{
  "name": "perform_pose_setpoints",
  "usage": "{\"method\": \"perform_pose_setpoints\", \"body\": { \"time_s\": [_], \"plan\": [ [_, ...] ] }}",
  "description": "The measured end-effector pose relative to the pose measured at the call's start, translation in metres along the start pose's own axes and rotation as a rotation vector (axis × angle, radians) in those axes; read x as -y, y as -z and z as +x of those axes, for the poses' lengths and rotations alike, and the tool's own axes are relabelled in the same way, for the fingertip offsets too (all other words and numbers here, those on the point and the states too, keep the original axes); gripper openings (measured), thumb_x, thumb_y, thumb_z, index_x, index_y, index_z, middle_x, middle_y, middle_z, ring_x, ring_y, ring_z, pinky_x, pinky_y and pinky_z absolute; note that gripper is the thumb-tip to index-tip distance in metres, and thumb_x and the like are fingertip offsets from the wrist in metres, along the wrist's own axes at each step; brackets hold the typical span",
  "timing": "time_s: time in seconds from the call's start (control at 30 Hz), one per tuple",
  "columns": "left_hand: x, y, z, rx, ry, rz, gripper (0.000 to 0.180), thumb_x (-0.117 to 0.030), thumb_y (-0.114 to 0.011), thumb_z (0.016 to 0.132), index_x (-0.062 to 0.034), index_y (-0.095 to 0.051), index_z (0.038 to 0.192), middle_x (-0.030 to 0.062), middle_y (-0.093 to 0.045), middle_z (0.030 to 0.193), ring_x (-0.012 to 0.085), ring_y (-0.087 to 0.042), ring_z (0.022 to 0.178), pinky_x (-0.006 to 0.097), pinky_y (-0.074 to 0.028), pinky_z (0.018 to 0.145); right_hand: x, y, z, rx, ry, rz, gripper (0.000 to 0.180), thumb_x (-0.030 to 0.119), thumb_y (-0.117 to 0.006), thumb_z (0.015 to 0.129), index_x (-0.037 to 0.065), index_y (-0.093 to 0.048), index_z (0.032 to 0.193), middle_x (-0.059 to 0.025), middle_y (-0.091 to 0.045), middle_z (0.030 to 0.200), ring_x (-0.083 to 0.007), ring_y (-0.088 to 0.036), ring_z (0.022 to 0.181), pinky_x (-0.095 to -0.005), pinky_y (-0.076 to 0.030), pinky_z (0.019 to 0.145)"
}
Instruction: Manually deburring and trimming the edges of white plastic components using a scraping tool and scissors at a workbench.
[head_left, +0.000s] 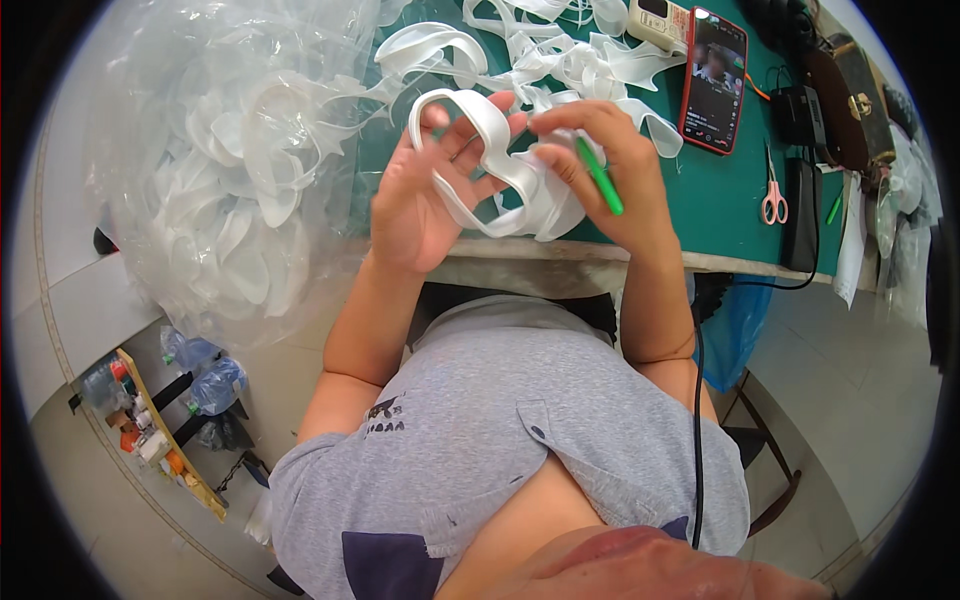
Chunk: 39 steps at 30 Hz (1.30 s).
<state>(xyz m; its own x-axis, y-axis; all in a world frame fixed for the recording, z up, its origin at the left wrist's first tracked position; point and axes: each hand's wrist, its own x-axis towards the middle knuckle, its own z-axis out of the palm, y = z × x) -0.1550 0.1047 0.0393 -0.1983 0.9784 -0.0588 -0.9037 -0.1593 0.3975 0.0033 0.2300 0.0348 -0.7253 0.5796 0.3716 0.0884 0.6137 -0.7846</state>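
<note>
A white, soft looped band (487, 140) with a smooth rounded edge and a thin, wavy flange hangs between my two hands above the table's near edge. My left hand (420, 205) is palm up, its fingers curled behind and through the loop so that the band rests across them; its thumb is blurred. My right hand (625, 175) is closed on the flange side of the band. A slim green pen-like tool (599, 178) is tucked in this same hand, and its tip is hidden.
A large clear plastic bag (190, 170) of similar white pieces bulges at the left. More white strips (570, 60) heap at the back of the green table (715, 190). On the right lie a red-cased phone (714, 80), pink-handled scissors (773, 200) and a black cable (819, 225).
</note>
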Motion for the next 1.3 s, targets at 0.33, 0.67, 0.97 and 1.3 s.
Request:
{"method": "perform_pose_setpoints", "body": {
  "time_s": [0.33,0.67,0.97,1.3],
  "plan": [
    [0.019,-0.002,-0.004,-0.054,-0.25,0.848,0.05,0.014,-0.052,0.08,-0.0031,-0.035,0.125,0.0238,-0.046,0.134,0.032,-0.053,0.12,0.038,-0.048,0.095,0.003,-0.009,-0.002,0.117,0.053,0.054,0.015,0.006,-0.071,0.078,0.0,-0.062,0.088,-0.01,-0.06,0.085,-0.0255,-0.056,0.087,-0.0336,-0.045,0.077],
    [0.015,-0.012,0.001,-0.335,-0.178,0.593,0.051,0.013,-0.054,0.078,-0.0018,-0.037,0.124,0.0215,-0.052,0.125,0.0344,-0.056,0.115,0.04,-0.049,0.096,0.002,-0.032,-0.014,-0.246,-0.062,-0.105,0.012,0.012,-0.061,0.089,0.001,-0.056,0.092,-0.0117,-0.058,0.097,-0.0266,-0.056,0.092,-0.033,-0.043,0.083],
    [-0.027,0.027,-0.011,-0.369,-0.073,-0.391,0.042,0.009,-0.055,0.079,0.0011,-0.047,0.119,0.0153,-0.056,0.12,0.0248,-0.057,0.114,0.037,-0.05,0.098,-0.016,-0.008,-0.012,-0.687,-0.416,0.268,0.023,0.025,-0.056,0.097,0.001,-0.055,0.098,-0.0051,-0.061,0.096,-0.0109,-0.053,0.088,-0.0217,-0.043,0.08],
    [-0.003,-0.006,-0.014,-0.105,-0.116,0.106,0.049,-0.004,-0.052,0.092,-0.0113,-0.034,0.137,0.0243,-0.046,0.135,0.0368,-0.049,0.124,0.051,-0.043,0.102,0.008,-0.01,-0.008,-0.412,-0.073,0.175,0.013,0.013,-0.059,0.093,0.001,-0.058,0.094,-0.0103,-0.065,0.108,-0.0099,-0.056,0.086,-0.0219,-0.043,0.081]
  ]
}}
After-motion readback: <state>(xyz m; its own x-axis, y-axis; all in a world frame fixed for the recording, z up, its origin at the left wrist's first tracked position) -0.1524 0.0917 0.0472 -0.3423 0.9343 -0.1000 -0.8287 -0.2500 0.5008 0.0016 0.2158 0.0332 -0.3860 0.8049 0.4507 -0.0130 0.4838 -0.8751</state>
